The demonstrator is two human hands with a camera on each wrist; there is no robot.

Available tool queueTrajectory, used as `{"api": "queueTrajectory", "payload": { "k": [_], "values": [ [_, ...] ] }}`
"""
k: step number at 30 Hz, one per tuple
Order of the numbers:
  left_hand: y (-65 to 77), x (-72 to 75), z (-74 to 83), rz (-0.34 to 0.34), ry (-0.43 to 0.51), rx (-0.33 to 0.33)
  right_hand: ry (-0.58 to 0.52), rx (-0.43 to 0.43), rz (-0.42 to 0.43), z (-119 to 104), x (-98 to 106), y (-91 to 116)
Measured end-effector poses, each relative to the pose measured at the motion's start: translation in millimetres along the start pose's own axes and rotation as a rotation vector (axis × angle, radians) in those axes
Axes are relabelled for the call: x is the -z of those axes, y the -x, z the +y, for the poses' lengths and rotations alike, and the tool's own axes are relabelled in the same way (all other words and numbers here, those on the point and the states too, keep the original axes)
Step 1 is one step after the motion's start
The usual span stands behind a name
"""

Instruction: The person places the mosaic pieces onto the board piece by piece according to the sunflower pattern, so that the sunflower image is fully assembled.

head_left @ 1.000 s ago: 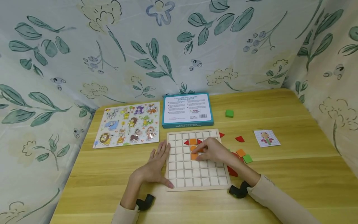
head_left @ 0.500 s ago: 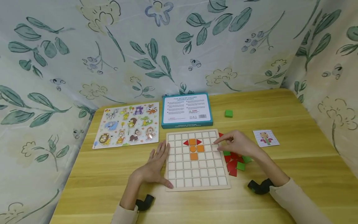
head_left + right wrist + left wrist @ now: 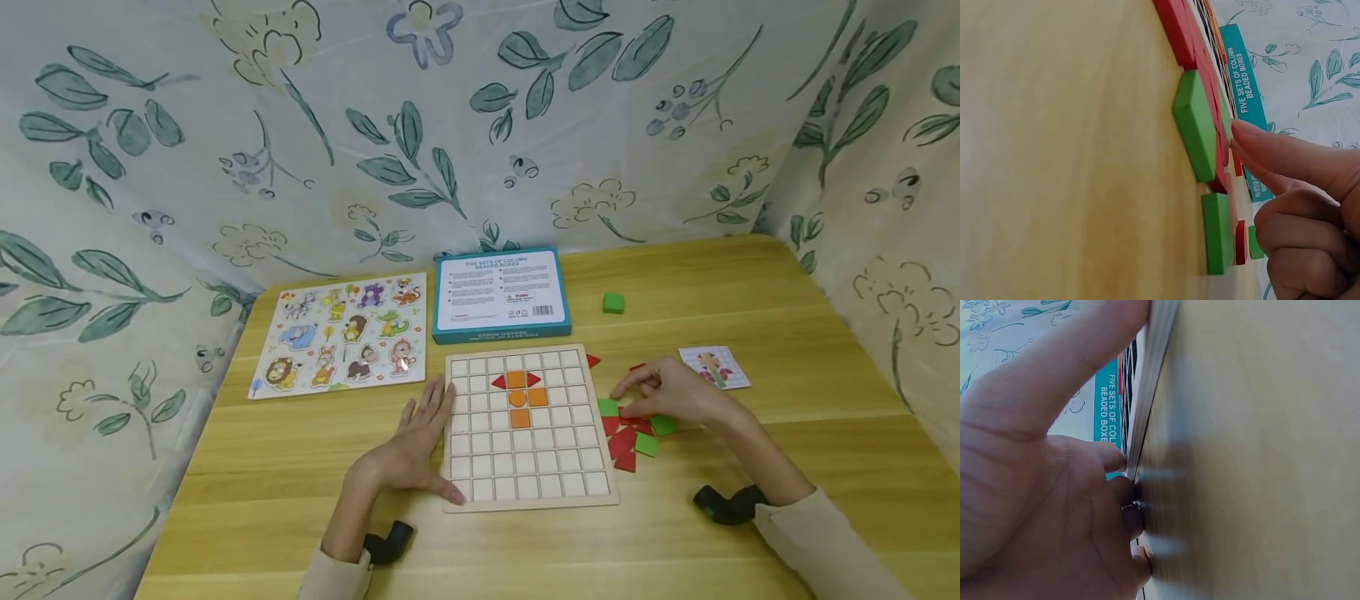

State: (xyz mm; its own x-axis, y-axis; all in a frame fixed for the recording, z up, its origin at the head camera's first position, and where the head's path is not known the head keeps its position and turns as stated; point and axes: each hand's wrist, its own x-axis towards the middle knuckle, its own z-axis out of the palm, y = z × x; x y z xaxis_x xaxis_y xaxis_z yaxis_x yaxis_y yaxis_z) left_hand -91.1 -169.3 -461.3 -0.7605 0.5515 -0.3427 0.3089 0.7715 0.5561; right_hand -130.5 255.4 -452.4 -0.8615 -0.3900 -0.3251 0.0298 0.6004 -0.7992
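A wooden grid board lies in the middle of the table. On it are an orange round piece, several orange square tiles and two pointed red pieces. My left hand rests along the board's left edge, fingers spread, thumb at the near corner. My right hand is at the loose tiles right of the board, thumb and index fingertips apart above a red piece, its other fingers curled. Green tiles and red pieces lie beneath it. Some are hidden by that hand.
A teal-edged box stands behind the board, with an animal puzzle to its left. One green tile lies apart at the back. A pattern card sits at the right, beyond my right hand.
My right hand has let go of an orange square tile on the board and moved right to the loose pieces. My left hand stays at the board's edge.
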Motion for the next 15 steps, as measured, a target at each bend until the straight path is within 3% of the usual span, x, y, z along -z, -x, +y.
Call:
{"api": "queueTrajectory", "payload": {
  "k": [15],
  "values": [
    [-0.9, 1.0, 2.1, -0.004, -0.005, 0.013, 0.032, -0.054, 0.011, 3, 11, 3]
  ]
}}
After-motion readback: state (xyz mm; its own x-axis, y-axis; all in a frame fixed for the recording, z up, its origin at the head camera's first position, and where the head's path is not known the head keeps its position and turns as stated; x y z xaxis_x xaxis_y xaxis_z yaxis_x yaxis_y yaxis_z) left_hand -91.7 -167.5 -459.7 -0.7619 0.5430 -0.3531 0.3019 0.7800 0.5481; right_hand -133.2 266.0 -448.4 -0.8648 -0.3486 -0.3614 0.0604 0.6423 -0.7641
